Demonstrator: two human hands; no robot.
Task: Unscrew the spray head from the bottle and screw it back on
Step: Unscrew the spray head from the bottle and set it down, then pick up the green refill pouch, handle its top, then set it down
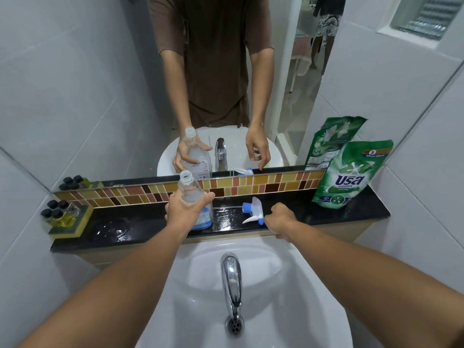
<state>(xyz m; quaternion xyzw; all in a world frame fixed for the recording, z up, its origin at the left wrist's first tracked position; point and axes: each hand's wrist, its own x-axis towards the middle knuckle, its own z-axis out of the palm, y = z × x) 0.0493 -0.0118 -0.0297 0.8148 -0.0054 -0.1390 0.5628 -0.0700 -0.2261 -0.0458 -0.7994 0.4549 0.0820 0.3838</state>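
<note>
A clear plastic bottle (190, 189) with a blue label stands on the black ledge, its threaded neck uncovered. My left hand (184, 211) is wrapped around its middle and holds it upright. The white and blue spray head (253, 210) lies on its side on the wet ledge, to the right of the bottle and apart from it. My right hand (280, 218) hovers just right of the spray head, fingertips close to its nozzle end. The mirror shows those fingers spread, with nothing in them.
A black ledge (351, 217) runs behind the white sink (313, 285) with its chrome tap (231, 275). A green detergent pouch (349, 177) leans at the right. Small black-capped bottles (59, 212) sit in a tray at the left. The mirror stands above a tiled strip.
</note>
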